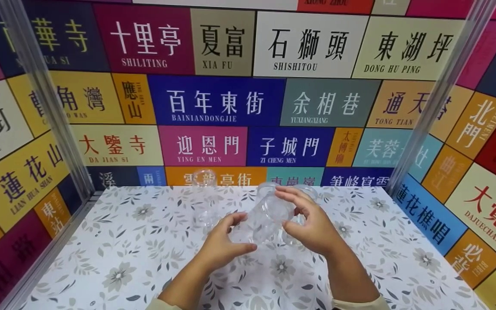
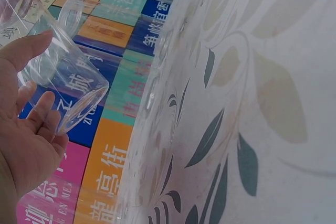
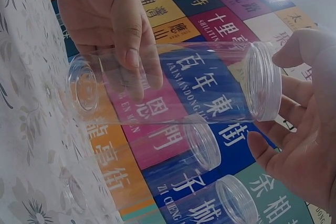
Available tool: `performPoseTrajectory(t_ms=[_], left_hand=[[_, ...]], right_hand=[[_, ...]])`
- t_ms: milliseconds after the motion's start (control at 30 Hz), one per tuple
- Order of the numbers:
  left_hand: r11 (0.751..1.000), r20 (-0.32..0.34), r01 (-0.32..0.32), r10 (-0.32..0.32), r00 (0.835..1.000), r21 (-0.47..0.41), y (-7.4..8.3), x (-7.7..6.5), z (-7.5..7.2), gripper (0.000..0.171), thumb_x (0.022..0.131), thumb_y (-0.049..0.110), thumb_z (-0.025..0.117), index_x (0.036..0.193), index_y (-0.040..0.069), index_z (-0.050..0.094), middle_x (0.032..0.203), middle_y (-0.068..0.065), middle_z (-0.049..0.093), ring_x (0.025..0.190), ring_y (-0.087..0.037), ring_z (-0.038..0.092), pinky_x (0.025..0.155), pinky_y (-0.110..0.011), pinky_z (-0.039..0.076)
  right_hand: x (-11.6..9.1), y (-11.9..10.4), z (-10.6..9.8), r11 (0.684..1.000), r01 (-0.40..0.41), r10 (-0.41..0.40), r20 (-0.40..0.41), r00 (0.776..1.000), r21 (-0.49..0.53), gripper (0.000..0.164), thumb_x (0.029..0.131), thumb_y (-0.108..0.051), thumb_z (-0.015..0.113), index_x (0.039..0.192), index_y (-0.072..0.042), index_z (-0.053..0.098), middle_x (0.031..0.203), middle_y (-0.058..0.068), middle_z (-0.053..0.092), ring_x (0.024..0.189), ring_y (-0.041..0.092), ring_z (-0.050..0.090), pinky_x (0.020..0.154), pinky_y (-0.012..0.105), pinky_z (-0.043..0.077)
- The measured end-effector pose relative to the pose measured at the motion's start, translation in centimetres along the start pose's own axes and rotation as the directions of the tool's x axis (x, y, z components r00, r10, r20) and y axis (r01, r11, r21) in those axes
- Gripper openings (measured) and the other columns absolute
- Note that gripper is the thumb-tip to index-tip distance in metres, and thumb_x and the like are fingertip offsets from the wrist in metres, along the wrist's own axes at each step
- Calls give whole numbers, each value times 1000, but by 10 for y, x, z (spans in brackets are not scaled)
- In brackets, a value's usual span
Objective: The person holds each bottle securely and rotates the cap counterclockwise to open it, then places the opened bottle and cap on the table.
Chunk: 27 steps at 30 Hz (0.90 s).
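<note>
Head view: left fingers (image 1: 230, 220) grip a clear plastic cylinder (image 1: 255, 227), right fingers (image 1: 293, 197) its round lid (image 1: 277, 208).

Is a clear, cylindrical jar (image 3: 181, 83), see-through and smooth-walled, with a thick clear band (image 3: 266, 82) around one end. Tilts, base (image 3: 84, 86) lower and banded end raised. Held above the table (image 1: 123, 241), short of its far edge and roughly midway between the left and right edges.

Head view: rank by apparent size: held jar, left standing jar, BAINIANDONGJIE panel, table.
1. Table
2. BAINIANDONGJIE panel
3. Held jar
4. Left standing jar
Held jar looks nearer the camera; real jar sizes unsure.
</note>
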<state>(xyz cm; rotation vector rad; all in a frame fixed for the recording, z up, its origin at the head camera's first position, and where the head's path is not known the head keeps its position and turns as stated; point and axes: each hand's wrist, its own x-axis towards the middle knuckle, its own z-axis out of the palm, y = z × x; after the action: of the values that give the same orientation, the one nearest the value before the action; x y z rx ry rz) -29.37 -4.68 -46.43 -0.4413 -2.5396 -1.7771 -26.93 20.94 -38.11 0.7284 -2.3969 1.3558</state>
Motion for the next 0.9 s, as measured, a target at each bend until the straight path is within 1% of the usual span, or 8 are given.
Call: performPoseTrajectory(t_ms=[100,167,300,400,500,567,733,900], left_hand=[[1000,6,-2,2,1000,-6,0,0,0,84,75,35,96,149,25,58,154,-5,60,148,-31,51,127,-60,39],[1000,12,-9,9,1000,-7,-1,0,-1,84,76,36,96,150,23,57,154,-4,60,149,-30,50,128,-59,38],[1000,19,-22,23,1000,-5,-2,1,-1,84,78,36,95,151,21,56,154,-4,60,149,-29,49,129,-58,36],[1000,20,-15,15,1000,-7,-1,0,-1,84,77,36,96,150,21,57,154,-5,60,148,-30,50,128,-59,37],[1000,22,-1,1,1000,-8,-1,0,-1,84,77,37,96,150,23,57,154,-4,60,148,-30,50,128,-58,38],[1000,24,10,-10,1000,-5,-1,0,-1,84,77,38,96,150,25,57,155,-3,60,149,-29,50,129,-57,38],[1000,29,22,-22,999,0,0,0,-1,86,76,39,96,151,25,56,155,-2,60,149,-29,50,129,-57,38],[1000,24,24,-24,999,0,0,1,-1,85,76,40,96,151,26,56,155,-3,60,149,-29,50,129,-57,38]], right_hand=[[0,0,-1,1000,-6,7,-5,1000,13,67,88,-8,78,151,-23,62,164,-7,51,145,16,49,97,28,52],[1,0,-1,999,-33,33,-16,999,10,67,89,-17,82,152,-21,61,163,-6,51,142,17,50,97,29,53],[3,1,-1,994,-109,108,-48,993,-14,71,88,-31,86,153,-19,60,156,-3,53,127,17,53,92,31,53],[3,1,-1,987,-154,152,-54,987,-40,69,87,-36,88,149,-23,63,150,-3,54,116,18,53,88,30,51],[3,1,-1,982,-181,178,-53,983,-53,65,86,-39,89,145,-27,66,147,-4,55,107,21,52,84,28,49],[3,0,-1,981,-189,186,-52,981,-53,63,86,-39,90,143,-28,67,145,-4,55,103,23,52,83,28,49],[3,-1,-1,982,-182,179,-54,982,-47,59,87,-36,90,141,-28,69,147,-6,57,105,20,53,86,30,51],[2,-1,0,989,-138,135,-57,989,-51,56,88,-30,88,140,-28,70,152,-9,59,107,18,56,89,33,53]])
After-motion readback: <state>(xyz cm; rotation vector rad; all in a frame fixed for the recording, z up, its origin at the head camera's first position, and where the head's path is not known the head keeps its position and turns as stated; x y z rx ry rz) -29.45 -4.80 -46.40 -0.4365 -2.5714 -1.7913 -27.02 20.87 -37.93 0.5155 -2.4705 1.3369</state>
